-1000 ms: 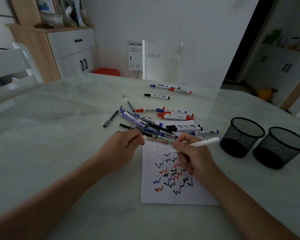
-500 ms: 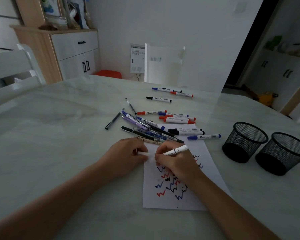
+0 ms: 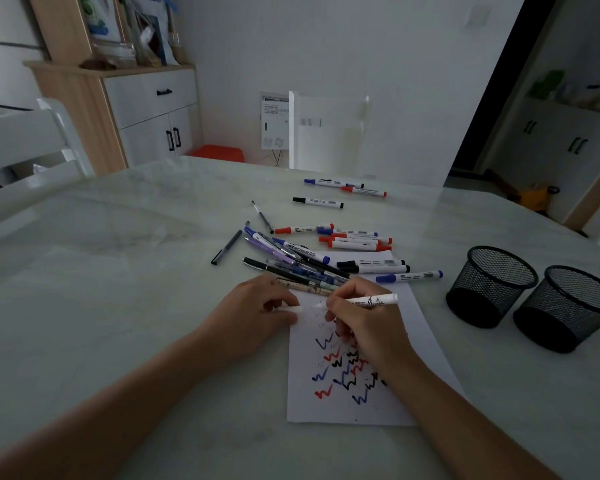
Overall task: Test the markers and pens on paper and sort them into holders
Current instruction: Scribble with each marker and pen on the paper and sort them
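Note:
A white sheet of paper (image 3: 329, 410) with red, blue and black squiggles lies on the marble table (image 3: 118, 289). My right hand (image 3: 368, 323) grips a white pen (image 3: 371, 301), its tip at the sheet's upper part. My left hand (image 3: 253, 313) holds a white pen cap (image 3: 291, 309) just left of that tip. Behind both hands lies a pile of pens and markers (image 3: 309, 258). Two black mesh holders (image 3: 490, 285) (image 3: 565, 306) stand at the right, apart from my hands.
Further markers (image 3: 343, 187) lie near the table's far edge, and a dark pen (image 3: 226, 251) lies alone left of the pile. White chairs (image 3: 326, 133) (image 3: 25, 133) stand at the far side and at the left. A wooden cabinet (image 3: 118, 109) is behind.
My right hand came down from above the pile to the paper with the white pen. The white cap now shows in my left hand, separate from the pen.

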